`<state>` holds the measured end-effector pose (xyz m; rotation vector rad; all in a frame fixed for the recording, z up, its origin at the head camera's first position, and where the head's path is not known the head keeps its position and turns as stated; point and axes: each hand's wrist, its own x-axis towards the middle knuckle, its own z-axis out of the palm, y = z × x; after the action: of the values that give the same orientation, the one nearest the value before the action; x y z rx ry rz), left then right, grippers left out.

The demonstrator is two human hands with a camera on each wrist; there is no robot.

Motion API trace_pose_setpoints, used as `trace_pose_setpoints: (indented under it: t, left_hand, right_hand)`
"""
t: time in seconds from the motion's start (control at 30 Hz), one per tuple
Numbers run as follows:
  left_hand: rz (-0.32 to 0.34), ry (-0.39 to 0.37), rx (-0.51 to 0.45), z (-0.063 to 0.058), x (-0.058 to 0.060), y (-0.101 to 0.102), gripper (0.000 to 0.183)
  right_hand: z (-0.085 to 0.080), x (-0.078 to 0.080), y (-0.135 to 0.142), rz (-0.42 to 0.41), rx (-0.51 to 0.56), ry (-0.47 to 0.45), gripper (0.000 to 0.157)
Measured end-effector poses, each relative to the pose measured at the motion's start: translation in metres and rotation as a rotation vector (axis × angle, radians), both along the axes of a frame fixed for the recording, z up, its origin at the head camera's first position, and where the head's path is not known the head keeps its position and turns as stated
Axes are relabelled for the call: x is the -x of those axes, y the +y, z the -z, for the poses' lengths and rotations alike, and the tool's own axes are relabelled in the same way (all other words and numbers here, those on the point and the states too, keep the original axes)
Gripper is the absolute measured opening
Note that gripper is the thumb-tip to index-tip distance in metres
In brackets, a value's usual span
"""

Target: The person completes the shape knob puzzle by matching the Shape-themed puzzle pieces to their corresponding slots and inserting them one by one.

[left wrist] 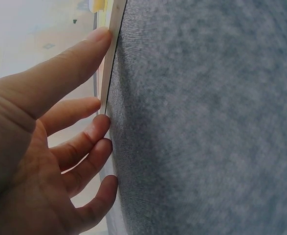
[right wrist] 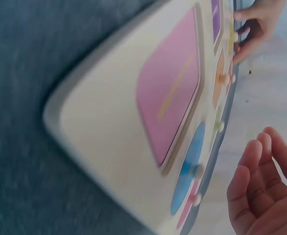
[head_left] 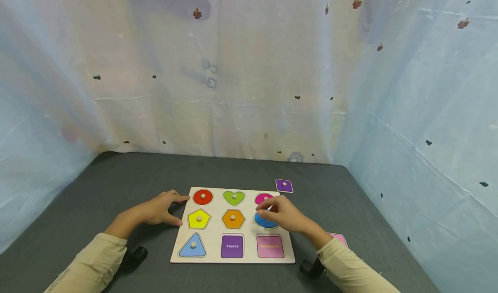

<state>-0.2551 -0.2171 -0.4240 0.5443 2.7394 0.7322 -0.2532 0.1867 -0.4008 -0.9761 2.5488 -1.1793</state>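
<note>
A wooden shape puzzle board (head_left: 214,259) lies flat on the dark table. My left hand (head_left: 158,208) touches its left edge with thumb and index finger spread; in the left wrist view the thumb (left wrist: 72,58) rests against the board's side. Above the blue oval (head_left: 266,221), my right hand (head_left: 285,213) hovers with loosely bent fingers, and no piece shows in it. The magenta piece (head_left: 263,198) is partly covered by that hand. Knobbed red circle (head_left: 202,197), green heart (head_left: 234,198), yellow pentagon (head_left: 199,219), orange hexagon (head_left: 233,219) and blue triangle (head_left: 193,244) sit in their recesses.
The bare purple square recess (head_left: 232,246) and pink recess (head_left: 270,246) show printed words. Behind the board's right corner lies a purple square piece (head_left: 284,186). A pink piece (head_left: 338,238) is partly hidden by my right forearm. Patterned curtains (head_left: 249,111) surround the table.
</note>
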Motion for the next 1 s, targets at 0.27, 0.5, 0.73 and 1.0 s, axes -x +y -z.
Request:
trace_pose_setpoints:
  t: [0.27,0.5,0.73,1.0]
  left_hand:
    - [-0.003,-0.002,-0.018,-0.003,-0.001,0.002,0.087]
    - [0.002,-0.001,-0.018,-0.003,-0.002,0.002,0.086]
    - [0.002,0.008,-0.019,0.000,-0.003,0.000,0.086]
    - [-0.011,0.001,-0.016,0.000,-0.003,0.002,0.087]
  right_hand:
    - [0.005,0.020,0.019,0.093,0.024,-0.002,0.030]
    - [0.013,0.035,0.033,0.187,0.026,-0.005,0.027]
    - [0.015,0.046,0.043,0.253,0.037,0.005,0.026]
    - [0.016,0.060,0.049,0.300,0.035,0.003,0.027]
